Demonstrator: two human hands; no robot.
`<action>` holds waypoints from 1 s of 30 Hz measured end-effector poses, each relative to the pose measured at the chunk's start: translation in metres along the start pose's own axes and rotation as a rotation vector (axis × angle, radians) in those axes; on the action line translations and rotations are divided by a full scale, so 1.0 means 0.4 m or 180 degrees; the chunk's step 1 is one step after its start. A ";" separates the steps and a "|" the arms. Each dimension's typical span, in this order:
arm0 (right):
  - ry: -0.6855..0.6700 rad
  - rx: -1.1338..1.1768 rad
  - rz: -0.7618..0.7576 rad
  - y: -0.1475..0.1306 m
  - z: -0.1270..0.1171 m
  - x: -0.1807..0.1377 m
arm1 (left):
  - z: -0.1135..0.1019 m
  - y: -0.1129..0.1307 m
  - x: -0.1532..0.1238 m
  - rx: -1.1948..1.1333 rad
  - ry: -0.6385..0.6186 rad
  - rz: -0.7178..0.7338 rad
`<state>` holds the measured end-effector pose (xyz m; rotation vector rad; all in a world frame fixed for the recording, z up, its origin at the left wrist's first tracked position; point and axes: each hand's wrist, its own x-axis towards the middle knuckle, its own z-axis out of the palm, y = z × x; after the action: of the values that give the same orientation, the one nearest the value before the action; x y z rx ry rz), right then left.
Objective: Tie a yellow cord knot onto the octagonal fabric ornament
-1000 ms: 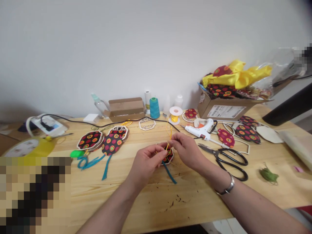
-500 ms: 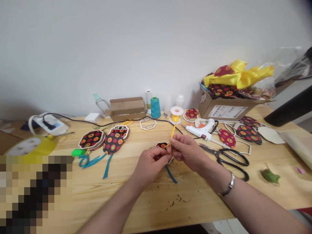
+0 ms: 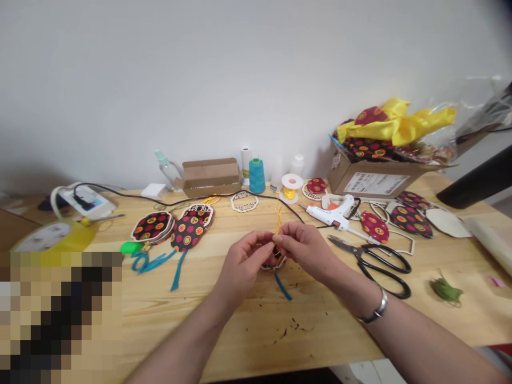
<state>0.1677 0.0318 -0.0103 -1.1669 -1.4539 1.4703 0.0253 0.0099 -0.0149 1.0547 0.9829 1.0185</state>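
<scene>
My left hand (image 3: 250, 260) and my right hand (image 3: 306, 248) meet over the middle of the table, fingertips pinched together on a yellow cord (image 3: 278, 221). The cord looks braided just above the fingers and thins out toward the yellow spool (image 3: 290, 192) behind. Below the fingers lies a dark floral ornament (image 3: 276, 261) with a pale wooden edge, largely hidden by my hands. A teal tassel strip (image 3: 283, 287) sticks out from its lower side. The exact grip point on the cord is covered by my thumbs.
Black-handled scissors (image 3: 380, 261) and a white glue gun (image 3: 334, 213) lie at the right, near a green thread bundle (image 3: 447, 289). Stacked floral ornaments (image 3: 152, 226) sit left. Behind stand a teal thread cone (image 3: 256, 176), an open cardboard box (image 3: 210, 177) and a fabric-filled carton (image 3: 376, 178).
My left hand has risen slightly, and its fingertips now pinch higher, by the cord. My fingers have come closer together, and more of the ornament's lower edge shows.
</scene>
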 end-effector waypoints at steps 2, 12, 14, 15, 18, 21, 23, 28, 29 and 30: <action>0.0028 -0.0172 -0.0040 0.005 -0.002 0.002 | -0.002 -0.002 0.004 -0.0068 -0.0058 -0.0087; -0.0056 -0.0134 0.0022 -0.005 -0.006 0.001 | -0.016 0.000 0.010 -0.0141 0.0077 -0.0514; -0.0146 -0.0021 0.0093 -0.011 -0.009 -0.001 | -0.018 0.000 0.012 -0.0269 -0.0019 -0.0621; -0.0210 0.0032 0.0126 -0.013 -0.011 -0.002 | -0.019 0.001 0.013 -0.0317 -0.0073 -0.0679; -0.0389 0.0176 0.0215 -0.017 -0.017 -0.003 | -0.023 0.002 0.016 -0.0447 -0.0203 -0.0853; -0.0474 0.0256 0.0257 -0.017 -0.021 -0.003 | -0.023 0.003 0.016 -0.0502 -0.0234 -0.0896; -0.0478 0.0238 0.0256 -0.016 -0.021 -0.002 | -0.022 0.003 0.016 -0.0452 -0.0200 -0.0850; -0.0357 -0.0021 0.0146 -0.018 -0.016 -0.005 | -0.017 0.006 0.015 -0.0198 0.0000 -0.0650; -0.0323 -0.0080 0.0109 -0.020 -0.016 -0.005 | -0.016 0.008 0.014 -0.0151 0.0054 -0.0602; -0.0293 -0.0147 0.0061 -0.021 -0.016 -0.005 | -0.016 0.009 0.014 -0.0104 0.0114 -0.0551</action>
<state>0.1735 0.0325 -0.0013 -1.1570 -1.5504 1.5285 0.0200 0.0173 -0.0134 0.9105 1.0643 0.9107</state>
